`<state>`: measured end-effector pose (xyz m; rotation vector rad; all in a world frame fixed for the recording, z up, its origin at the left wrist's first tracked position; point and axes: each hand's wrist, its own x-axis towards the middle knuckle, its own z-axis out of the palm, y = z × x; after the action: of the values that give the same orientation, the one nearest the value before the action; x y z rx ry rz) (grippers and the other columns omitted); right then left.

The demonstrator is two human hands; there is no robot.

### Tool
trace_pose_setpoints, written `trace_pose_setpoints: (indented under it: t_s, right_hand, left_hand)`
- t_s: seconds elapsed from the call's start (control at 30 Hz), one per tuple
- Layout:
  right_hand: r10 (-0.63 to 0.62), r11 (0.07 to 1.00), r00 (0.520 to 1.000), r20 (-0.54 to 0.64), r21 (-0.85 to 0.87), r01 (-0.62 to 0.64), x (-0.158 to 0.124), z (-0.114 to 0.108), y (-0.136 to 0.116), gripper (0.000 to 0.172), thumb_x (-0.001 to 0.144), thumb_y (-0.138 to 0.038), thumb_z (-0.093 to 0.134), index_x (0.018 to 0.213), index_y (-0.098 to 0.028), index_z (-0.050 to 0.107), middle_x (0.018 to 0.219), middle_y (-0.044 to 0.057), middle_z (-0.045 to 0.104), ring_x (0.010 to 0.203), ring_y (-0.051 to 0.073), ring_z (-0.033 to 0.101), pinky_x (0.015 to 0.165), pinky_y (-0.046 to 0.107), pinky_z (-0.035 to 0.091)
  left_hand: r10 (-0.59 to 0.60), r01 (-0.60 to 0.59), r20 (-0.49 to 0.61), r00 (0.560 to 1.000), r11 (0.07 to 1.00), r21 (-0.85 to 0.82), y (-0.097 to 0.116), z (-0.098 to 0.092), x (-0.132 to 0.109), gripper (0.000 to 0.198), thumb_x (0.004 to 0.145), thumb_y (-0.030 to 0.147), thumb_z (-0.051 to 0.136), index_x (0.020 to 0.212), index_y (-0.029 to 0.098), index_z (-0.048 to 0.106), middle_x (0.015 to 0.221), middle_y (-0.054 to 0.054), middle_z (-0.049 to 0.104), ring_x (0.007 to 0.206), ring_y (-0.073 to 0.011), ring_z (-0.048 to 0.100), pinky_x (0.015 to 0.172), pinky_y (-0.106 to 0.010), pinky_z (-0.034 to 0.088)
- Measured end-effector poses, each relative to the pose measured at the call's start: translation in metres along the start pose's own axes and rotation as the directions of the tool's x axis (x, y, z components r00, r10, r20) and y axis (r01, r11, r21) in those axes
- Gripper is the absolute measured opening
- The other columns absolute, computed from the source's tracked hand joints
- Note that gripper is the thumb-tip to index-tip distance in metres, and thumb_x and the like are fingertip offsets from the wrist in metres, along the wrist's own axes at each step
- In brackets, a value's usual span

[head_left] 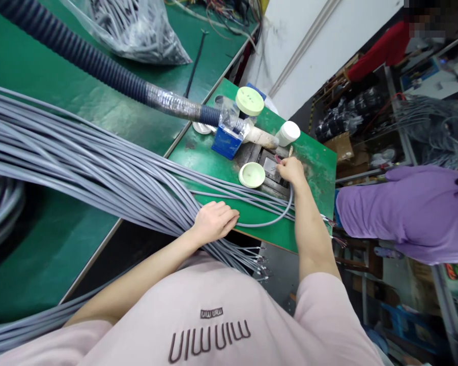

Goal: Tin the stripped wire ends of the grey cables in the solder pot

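Note:
A thick bundle of grey cables (pixel 99 173) runs across the green bench (pixel 316 168) from the left. My left hand (pixel 215 221) lies flat on the bundle near its stripped ends, fingers stretched out. My right hand (pixel 291 170) is pinched on the end of one grey cable (pixel 278 216), which loops back from it toward the bundle. It holds the coloured wire tips at a small metal fixture (pixel 269 168) on the bench.
A dark corrugated hose (pixel 80 53) ends at a blue block (pixel 226 141). Pale green lids (pixel 249 100) (pixel 252 174) and a white jar (pixel 288 133) stand by the fixture. A plastic bag of parts (pixel 137 30) lies behind. A person in purple (pixel 408 211) sits at right.

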<state>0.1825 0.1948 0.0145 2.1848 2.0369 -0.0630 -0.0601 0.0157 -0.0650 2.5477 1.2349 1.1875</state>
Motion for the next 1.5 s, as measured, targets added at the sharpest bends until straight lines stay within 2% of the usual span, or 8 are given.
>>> trace_pose_setpoints:
  t_s: [0.23,0.57,0.7,0.83,1.0,1.2,1.37,1.5]
  right_hand:
    - [-0.024,1.000,0.999,-0.034,0.011,0.025,-0.007,-0.011,0.003,0.025,0.082,-0.032,0.054,0.078,-0.016,0.073,0.084,0.012,0.071,0.086,0.026,0.065,0.072,0.030,0.045]
    - [0.011,1.000,0.999,0.034,-0.006,-0.011,0.001,0.000,-0.001,0.024,0.081,-0.028,0.056,0.088,-0.017,0.075,0.095,0.013,0.072,0.093,0.025,0.065,0.076,0.030,0.046]
    - [-0.007,0.999,1.000,-0.011,0.040,0.008,-0.005,-0.010,0.002,0.021,0.080,-0.027,0.056,0.078,-0.017,0.074,0.086,0.011,0.071,0.087,0.024,0.065,0.072,0.029,0.044]
    - [-0.060,0.957,0.988,-0.146,0.271,0.098,-0.037,-0.026,0.007,0.027,0.078,-0.031,0.056,0.057,-0.016,0.063,0.060,0.004,0.063,0.064,0.018,0.059,0.060,0.026,0.040]
    - [-0.075,0.746,0.949,-0.306,0.614,0.257,-0.103,-0.037,0.008,0.031,0.076,-0.033,0.056,0.050,-0.017,0.055,0.048,-0.001,0.055,0.048,0.012,0.046,0.051,0.023,0.033]
    - [-0.019,0.570,0.915,-0.404,0.747,0.341,-0.169,-0.025,0.011,0.031,0.079,-0.032,0.058,0.051,-0.017,0.056,0.051,-0.001,0.058,0.051,0.012,0.051,0.053,0.023,0.036]
    - [0.045,0.475,0.902,-0.429,0.804,0.358,-0.200,-0.010,0.018,0.032,0.081,-0.032,0.059,0.053,-0.017,0.057,0.054,0.000,0.060,0.056,0.013,0.056,0.057,0.024,0.039]
    - [0.108,0.379,0.907,-0.407,0.860,0.340,-0.220,0.002,0.018,0.028,0.080,-0.033,0.061,0.058,-0.017,0.061,0.054,0.000,0.060,0.054,0.012,0.055,0.056,0.024,0.039]
  left_hand:
    - [-0.004,0.004,-0.003,1.000,1.000,-0.008,-0.001,0.001,-0.001,0.014,0.091,0.025,0.050,0.089,0.019,0.063,0.065,0.001,0.061,0.063,-0.0130,0.051,0.058,-0.030,0.032]
    - [-0.015,0.015,0.022,1.000,1.000,-0.004,0.000,0.001,-0.002,0.017,0.092,0.025,0.048,0.089,0.019,0.063,0.065,0.000,0.062,0.064,-0.0133,0.053,0.059,-0.030,0.032]
    - [-0.005,0.005,0.017,1.000,1.000,0.006,0.000,0.000,-0.002,0.017,0.092,0.025,0.048,0.088,0.019,0.063,0.065,0.000,0.063,0.064,-0.0135,0.053,0.060,-0.030,0.032]
    - [0.012,-0.012,-0.010,1.000,1.000,0.023,0.000,0.000,-0.001,0.016,0.091,0.025,0.050,0.087,0.018,0.063,0.066,0.000,0.063,0.064,-0.0140,0.053,0.059,-0.030,0.032]
    - [0.023,-0.022,-0.028,0.999,0.999,0.036,0.000,0.001,-0.001,0.014,0.091,0.025,0.051,0.087,0.018,0.064,0.068,-0.001,0.065,0.064,-0.0144,0.053,0.059,-0.030,0.032]
    - [0.027,-0.025,-0.024,0.999,0.998,0.052,0.000,0.003,-0.003,0.017,0.091,0.027,0.051,0.086,0.019,0.065,0.069,-0.001,0.066,0.066,-0.0144,0.057,0.061,-0.029,0.035]
    - [0.031,-0.029,-0.030,0.999,0.997,0.066,-0.001,0.005,-0.002,0.017,0.089,0.027,0.053,0.084,0.018,0.067,0.069,-0.002,0.066,0.066,-0.0151,0.058,0.063,-0.028,0.038]
    - [0.022,-0.022,-0.013,1.000,1.000,0.003,-0.003,0.003,-0.002,0.017,0.087,0.028,0.056,0.083,0.019,0.069,0.071,-0.003,0.069,0.069,-0.0168,0.061,0.065,-0.028,0.041]
